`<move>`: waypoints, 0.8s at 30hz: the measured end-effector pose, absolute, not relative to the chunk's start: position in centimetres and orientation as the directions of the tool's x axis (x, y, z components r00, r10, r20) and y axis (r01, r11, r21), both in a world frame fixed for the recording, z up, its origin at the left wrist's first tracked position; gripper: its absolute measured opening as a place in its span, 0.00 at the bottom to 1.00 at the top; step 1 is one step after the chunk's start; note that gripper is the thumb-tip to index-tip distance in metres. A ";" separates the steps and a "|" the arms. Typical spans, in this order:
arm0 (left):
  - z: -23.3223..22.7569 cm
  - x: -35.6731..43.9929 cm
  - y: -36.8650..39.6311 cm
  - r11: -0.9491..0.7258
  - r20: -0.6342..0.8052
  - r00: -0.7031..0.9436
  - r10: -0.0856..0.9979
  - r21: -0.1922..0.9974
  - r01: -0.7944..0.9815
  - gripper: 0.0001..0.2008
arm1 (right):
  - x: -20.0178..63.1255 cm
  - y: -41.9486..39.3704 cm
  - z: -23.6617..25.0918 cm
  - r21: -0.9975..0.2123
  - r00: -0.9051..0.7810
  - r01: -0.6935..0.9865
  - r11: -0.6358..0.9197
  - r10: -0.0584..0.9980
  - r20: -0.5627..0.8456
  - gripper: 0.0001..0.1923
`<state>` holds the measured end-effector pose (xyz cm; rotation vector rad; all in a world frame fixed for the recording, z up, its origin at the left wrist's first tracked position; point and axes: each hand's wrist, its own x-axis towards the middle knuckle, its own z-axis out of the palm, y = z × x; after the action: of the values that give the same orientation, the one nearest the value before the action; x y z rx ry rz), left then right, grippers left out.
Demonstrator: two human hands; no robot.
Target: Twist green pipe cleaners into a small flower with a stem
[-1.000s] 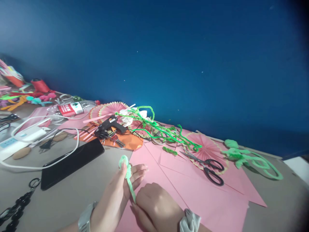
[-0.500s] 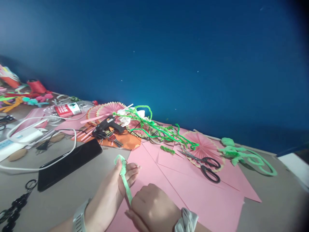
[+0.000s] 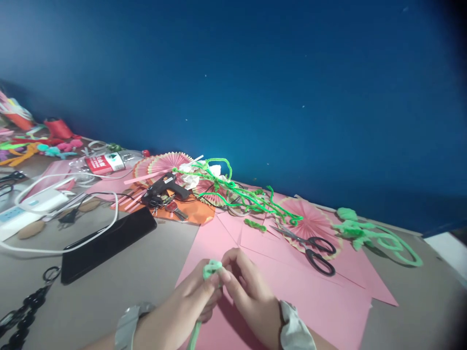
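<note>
A light green pipe cleaner (image 3: 211, 268) is curled into a small loop at its top, and its tail hangs down below my left hand. My left hand (image 3: 193, 297) is closed on it, thumb pressed near the loop. My right hand (image 3: 248, 294) meets the left one, with thumb and forefinger pinched at the right side of the loop. Just what lies between those right fingertips is partly hidden. Under both hands is pink paper (image 3: 310, 296).
Black-handled scissors (image 3: 308, 245) lie right of my hands. Behind are a glue gun (image 3: 166, 187), green pipe cleaners (image 3: 251, 197) and folded paper fans (image 3: 306, 218). Leftward are a black phone (image 3: 109, 243), a white cable (image 3: 113, 214), a power strip (image 3: 32, 211) and a plastic bottle (image 3: 105, 163). A blue wall rises behind.
My right hand has let the pipe cleaner's lower tail go and moved up to pinch at the loop. My left hand has shifted right and closed more around the pipe cleaner.
</note>
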<state>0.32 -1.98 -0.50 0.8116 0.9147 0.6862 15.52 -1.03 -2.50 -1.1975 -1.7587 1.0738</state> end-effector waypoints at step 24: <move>-0.5 0.2 -2.7 0.428 -0.428 0.380 0.820 0.899 0.087 0.16 | 15.8 -0.3 -2.3 -0.860 -0.346 0.263 0.438 0.875 0.339 0.08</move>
<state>0.24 -2.69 -0.53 1.0374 1.0940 0.5948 15.84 -0.34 -2.26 -0.9686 -1.8426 0.9088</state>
